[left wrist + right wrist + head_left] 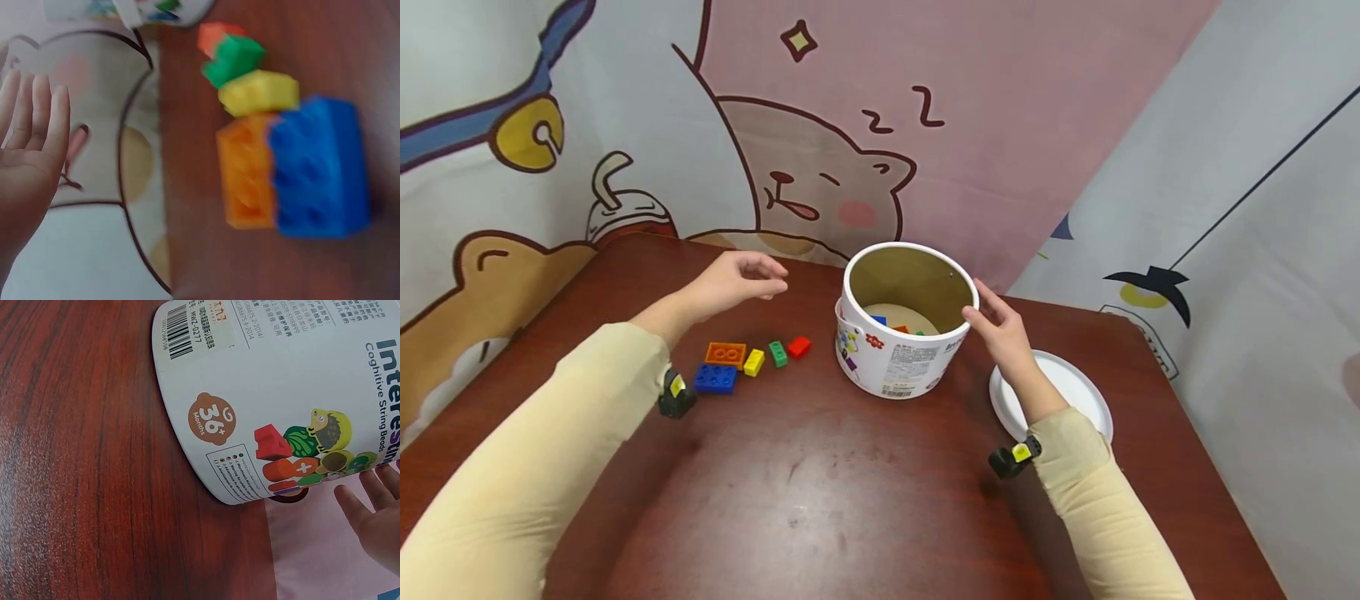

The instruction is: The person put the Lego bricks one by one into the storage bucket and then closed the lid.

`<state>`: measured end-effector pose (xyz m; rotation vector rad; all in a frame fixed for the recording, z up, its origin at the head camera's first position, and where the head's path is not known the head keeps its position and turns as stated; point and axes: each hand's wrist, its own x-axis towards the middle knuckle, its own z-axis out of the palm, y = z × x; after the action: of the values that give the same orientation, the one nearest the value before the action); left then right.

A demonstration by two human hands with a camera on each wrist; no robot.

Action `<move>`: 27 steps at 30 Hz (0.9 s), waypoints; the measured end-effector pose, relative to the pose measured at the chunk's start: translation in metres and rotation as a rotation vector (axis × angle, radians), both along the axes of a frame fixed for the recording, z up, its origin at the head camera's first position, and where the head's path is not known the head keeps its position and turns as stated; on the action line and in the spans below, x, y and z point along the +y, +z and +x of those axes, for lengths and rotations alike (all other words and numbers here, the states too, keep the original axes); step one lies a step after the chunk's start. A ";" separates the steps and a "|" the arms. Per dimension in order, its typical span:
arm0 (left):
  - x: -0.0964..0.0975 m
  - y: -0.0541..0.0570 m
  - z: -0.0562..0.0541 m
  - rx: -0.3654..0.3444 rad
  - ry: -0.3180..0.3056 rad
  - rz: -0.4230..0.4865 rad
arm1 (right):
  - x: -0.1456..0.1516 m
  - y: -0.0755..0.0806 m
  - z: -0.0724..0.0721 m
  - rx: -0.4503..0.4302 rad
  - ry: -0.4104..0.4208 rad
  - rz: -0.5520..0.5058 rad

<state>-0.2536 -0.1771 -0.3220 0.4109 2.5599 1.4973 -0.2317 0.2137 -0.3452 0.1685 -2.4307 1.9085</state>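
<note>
My left hand (737, 279) is raised over the table behind a row of toy building blocks, its fingers loosely bent and holding nothing. Below it lie an orange block (726, 354), a blue block (715, 379), a yellow block (754, 362), a green block (778, 354) and a red block (799, 347). To their right stands a white round bucket (898, 367), lidless, with some coloured blocks (901, 328) on its bottom. My right hand (1006, 333) touches the bucket's right rim, thumb in front and fairly straight fingers along the outside, as the right wrist view also shows.
A white round lid (1086, 392) lies on the brown table (820, 492) under my right forearm. Close behind the table hangs a cartoon-printed cloth (1037, 125). A small camera (676, 393) is strapped to my left wrist, another (1015, 457) to my right.
</note>
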 end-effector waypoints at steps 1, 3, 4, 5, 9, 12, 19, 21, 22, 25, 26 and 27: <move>-0.005 -0.005 0.001 -0.005 0.007 -0.014 | 0.000 0.000 0.000 0.000 -0.002 0.001; -0.015 -0.015 0.004 -0.019 0.014 -0.042 | 0.000 -0.001 0.000 0.001 0.002 0.003; -0.020 -0.019 0.006 -0.025 0.016 -0.055 | 0.000 -0.001 0.000 0.002 0.004 0.008; -0.025 -0.024 0.008 -0.031 0.017 -0.071 | 0.000 -0.001 0.000 0.005 0.006 0.012; -0.044 -0.043 0.013 -0.061 0.026 -0.133 | 0.000 -0.002 -0.001 0.014 0.005 0.010; -0.056 -0.056 0.017 -0.076 0.036 -0.168 | -0.001 -0.002 -0.001 0.012 0.004 0.004; -0.074 -0.073 0.025 -0.123 0.001 -0.185 | -0.002 -0.001 0.000 0.008 0.012 0.015; -0.075 -0.075 0.025 -0.139 -0.024 -0.190 | -0.001 -0.002 -0.001 0.013 0.004 0.017; -0.075 -0.076 0.025 -0.143 -0.034 -0.198 | -0.001 -0.002 -0.001 0.014 0.003 0.020; -0.073 -0.077 0.025 -0.154 -0.061 -0.217 | 0.001 -0.002 -0.002 0.016 0.000 0.016; -0.072 -0.076 0.025 -0.156 -0.065 -0.219 | 0.001 -0.002 -0.002 0.015 0.000 0.012; -0.071 -0.076 0.024 -0.155 -0.068 -0.220 | 0.001 -0.002 -0.001 0.015 0.003 0.010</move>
<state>-0.2292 -0.2484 -0.3980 0.3352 2.5246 1.1601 -0.2332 0.2145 -0.3470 0.1855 -2.4319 1.8901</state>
